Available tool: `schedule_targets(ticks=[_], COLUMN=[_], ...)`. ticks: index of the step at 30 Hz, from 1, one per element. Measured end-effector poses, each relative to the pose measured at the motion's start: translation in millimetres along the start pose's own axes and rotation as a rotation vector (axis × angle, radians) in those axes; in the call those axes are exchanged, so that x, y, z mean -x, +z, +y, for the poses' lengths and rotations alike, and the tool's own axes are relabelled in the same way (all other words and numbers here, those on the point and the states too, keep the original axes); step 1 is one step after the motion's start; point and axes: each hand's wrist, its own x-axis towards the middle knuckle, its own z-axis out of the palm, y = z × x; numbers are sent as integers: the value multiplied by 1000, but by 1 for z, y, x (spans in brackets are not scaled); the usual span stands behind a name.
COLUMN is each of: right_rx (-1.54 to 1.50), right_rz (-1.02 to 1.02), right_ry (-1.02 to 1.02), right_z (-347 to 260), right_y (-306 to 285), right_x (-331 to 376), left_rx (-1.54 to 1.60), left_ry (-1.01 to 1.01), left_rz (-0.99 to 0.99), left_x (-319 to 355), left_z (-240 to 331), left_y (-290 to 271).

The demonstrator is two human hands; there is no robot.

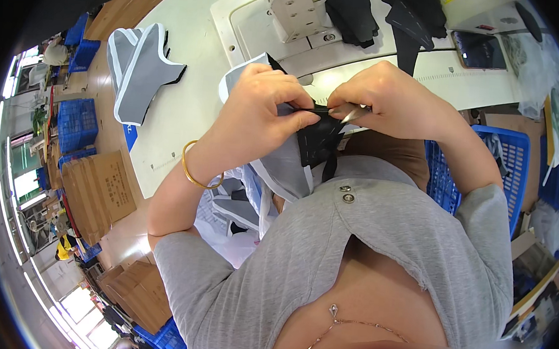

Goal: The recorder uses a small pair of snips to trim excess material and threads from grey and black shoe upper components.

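Close in front of my body, both hands are at the edge of a grey and black fabric piece (320, 138) with white trim. My left hand (261, 103) pinches its black edge between thumb and fingers. Opposite it, my right hand (386, 101) is closed at the same edge, fingertips almost meeting the left ones. A small shiny metal tool (353, 114) pokes out from the right fingers; its kind is mostly hidden. The grey part of the piece hangs below my left wrist, against my shirt.
A sewing machine (296, 12) stands on the white table (188, 92) ahead. Grey cut pieces (138, 70) lie at the left, black pieces (350, 16) behind the machine. A phone (479, 51) rests at the right, above a blue basket (513, 169). Cardboard boxes (99, 195) stand left.
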Motion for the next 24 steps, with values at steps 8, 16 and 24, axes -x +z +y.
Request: schedule_targets(ticks=[8, 16, 24], right_rx=[58, 42, -9], right_rz=[75, 82, 195], right_ry=[-16, -27, -14], right_z=[-6, -4, 0], right_y=[1, 1, 7], right_x=[5, 5, -2], left_rx=[220, 169, 20], left_ry=[-174, -89, -59], left_rz=[-35, -42, 61], left_x=[5, 5, 0], left_z=[-11, -6, -14], left_y=[-5, -10, -24])
